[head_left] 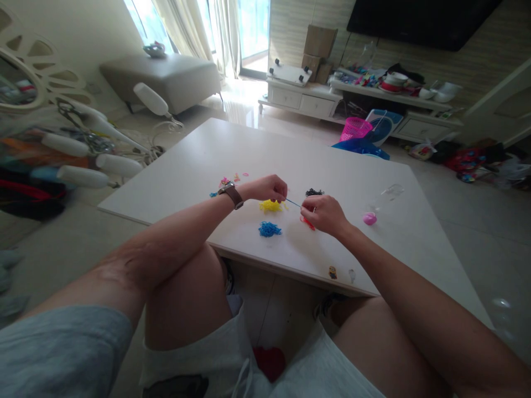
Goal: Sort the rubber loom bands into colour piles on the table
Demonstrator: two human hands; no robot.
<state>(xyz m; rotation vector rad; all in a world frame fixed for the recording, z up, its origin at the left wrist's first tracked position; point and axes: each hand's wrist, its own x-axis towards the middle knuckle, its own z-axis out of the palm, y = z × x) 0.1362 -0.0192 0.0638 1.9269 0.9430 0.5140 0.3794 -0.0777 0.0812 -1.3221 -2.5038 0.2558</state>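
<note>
Over the white table (257, 149), left hand (274, 189) and right hand (322, 212) face each other, a short gap apart. A thin blue strand (293, 203) spans that gap, drawn straight, sloping slightly down from left to right. Left hand: fingers curled in, gripping the strand's one end at the fingertips. Right hand: thumb and fingers pinched on the other end; exact finger placement too small to tell.

Positions of loose material: yellow pile (270, 207) just below the left hand, partly beside its fingers; blue pile (270, 229) nearer the table's front edge; red pile (308, 223) just below the right hand, partly covered by it; black pile (314, 192) just beyond the right hand. Small pink pieces (224, 181) lie past the left wrist, which bears a watch (233, 194). Pink lump (369, 219) sits to the right of the right hand, apart from it. Small yellow figure (332, 272) lies near the front edge.
</note>
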